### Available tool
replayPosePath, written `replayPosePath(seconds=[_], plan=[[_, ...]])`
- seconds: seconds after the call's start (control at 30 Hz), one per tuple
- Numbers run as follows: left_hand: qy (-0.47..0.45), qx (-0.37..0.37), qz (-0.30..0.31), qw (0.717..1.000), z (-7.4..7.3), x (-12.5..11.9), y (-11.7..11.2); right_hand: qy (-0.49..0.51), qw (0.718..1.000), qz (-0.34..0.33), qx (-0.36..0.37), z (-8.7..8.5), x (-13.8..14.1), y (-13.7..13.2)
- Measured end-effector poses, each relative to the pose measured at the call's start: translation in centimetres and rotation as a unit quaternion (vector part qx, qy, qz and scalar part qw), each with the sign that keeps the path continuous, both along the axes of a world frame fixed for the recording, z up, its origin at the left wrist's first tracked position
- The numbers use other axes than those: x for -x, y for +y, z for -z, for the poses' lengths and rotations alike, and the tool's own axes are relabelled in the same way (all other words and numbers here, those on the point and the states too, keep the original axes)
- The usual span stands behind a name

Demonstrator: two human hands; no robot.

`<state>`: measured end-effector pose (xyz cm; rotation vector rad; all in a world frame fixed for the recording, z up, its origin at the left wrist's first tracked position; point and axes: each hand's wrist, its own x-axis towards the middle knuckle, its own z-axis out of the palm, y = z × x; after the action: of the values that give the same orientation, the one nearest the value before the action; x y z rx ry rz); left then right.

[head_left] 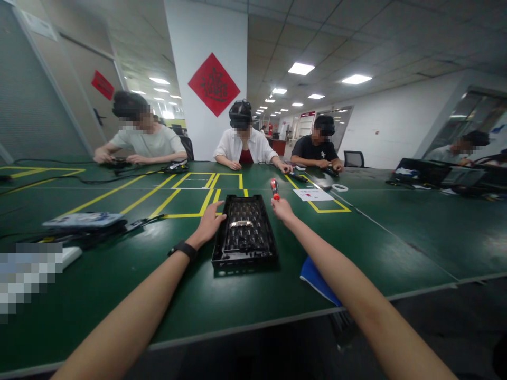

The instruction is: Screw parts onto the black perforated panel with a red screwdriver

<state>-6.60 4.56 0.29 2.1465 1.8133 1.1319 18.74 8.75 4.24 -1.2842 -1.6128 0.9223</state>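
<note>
On the green table in front of me lies a black rectangular tray-like case (259, 232) with rows of pocket-like shapes inside and a small shiny metal strip (241, 224) near its middle. My left hand (209, 224), a black band at its wrist, is at the case's left edge, thumb touching the rim and fingers stretched out. Just off the right edge, my right hand (282, 209) is closed around a red-handled screwdriver (274, 186), whose handle points away from me. The fingers hide its other end. A blue cloth-like item (319, 282) lies partly under my right forearm.
Yellow tape lines (188, 215) mark the table (396, 232). A flat device with cables (83, 220) lies to the left. A printed sheet (313, 195) and a white ring (339, 188) lie at the right. Several people sit across the table, working with their hands.
</note>
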Motion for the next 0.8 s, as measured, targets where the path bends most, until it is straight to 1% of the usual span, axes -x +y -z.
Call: replayPosePath(seconds=[0.07, 0.1, 0.17, 0.27, 0.4, 0.5, 0.7, 0.8], plan=[[-0.019, 0.119, -0.047, 0.992, 1.5, 0.3, 1.1, -0.085, 0.994, 0.064, 0.005, 1.4, -1.6, 0.2], [-0.021, 0.141, -0.06, 0.988, 2.1, 0.2, 1.4, -0.124, 0.989, 0.085, 0.007, 2.2, -2.1, 0.3], [-0.011, 0.142, -0.065, 0.988, 2.7, -0.2, 2.0, -0.192, 0.975, 0.113, 0.011, 3.5, -2.7, 0.5], [-0.001, 0.128, -0.07, 0.989, 2.7, -1.0, 2.8, -0.267, 0.954, 0.131, 0.014, 4.6, -2.7, 0.9], [-0.006, 0.119, -0.077, 0.99, 2.6, -1.4, 3.6, -0.327, 0.935, 0.133, 0.005, 4.9, -2.2, 0.9], [-0.01, 0.11, -0.07, 0.991, 2.9, -1.0, 4.0, -0.352, 0.928, 0.125, -0.007, 4.8, -2.0, 0.6], [-0.021, 0.109, -0.042, 0.993, 3.8, 0.2, 4.7, -0.373, 0.924, 0.086, -0.018, 4.7, -1.8, 0.6], [-0.018, 0.102, -0.029, 0.994, 3.9, 0.5, 4.7, -0.374, 0.925, 0.07, -0.022, 4.4, -1.5, 0.6]])
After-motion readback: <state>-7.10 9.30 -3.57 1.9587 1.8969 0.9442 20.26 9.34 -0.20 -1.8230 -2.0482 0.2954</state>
